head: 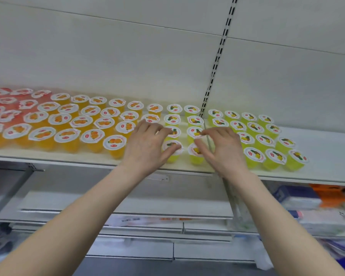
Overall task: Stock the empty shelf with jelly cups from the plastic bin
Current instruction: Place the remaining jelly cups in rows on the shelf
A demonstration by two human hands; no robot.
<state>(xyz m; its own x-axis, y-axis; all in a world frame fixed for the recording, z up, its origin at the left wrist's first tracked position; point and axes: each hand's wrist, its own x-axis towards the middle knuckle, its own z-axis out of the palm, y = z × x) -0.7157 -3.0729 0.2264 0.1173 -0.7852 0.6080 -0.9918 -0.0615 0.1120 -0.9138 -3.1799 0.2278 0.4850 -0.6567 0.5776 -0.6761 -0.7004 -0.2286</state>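
A white shelf (327, 154) carries rows of jelly cups: red ones (0, 105) at far left, orange ones (82, 124) in the middle, yellow-green pineapple ones (267, 144) to the right. My left hand (147, 146) reaches over the front of the shelf, its thumb on the lid of a front yellow cup (172, 154) and its fingers over the cup behind. My right hand (221, 150) mirrors it, thumb against another front yellow cup (195, 158), fingertips touching the lid of the cup behind it (194, 132). The plastic bin is out of view.
A slotted upright (217, 62) runs up the white back panel behind the cups. Bare shelf lies right of the last cups. Below the shelf are lower shelves (127, 214) with blue and orange packages (315, 198) at right.
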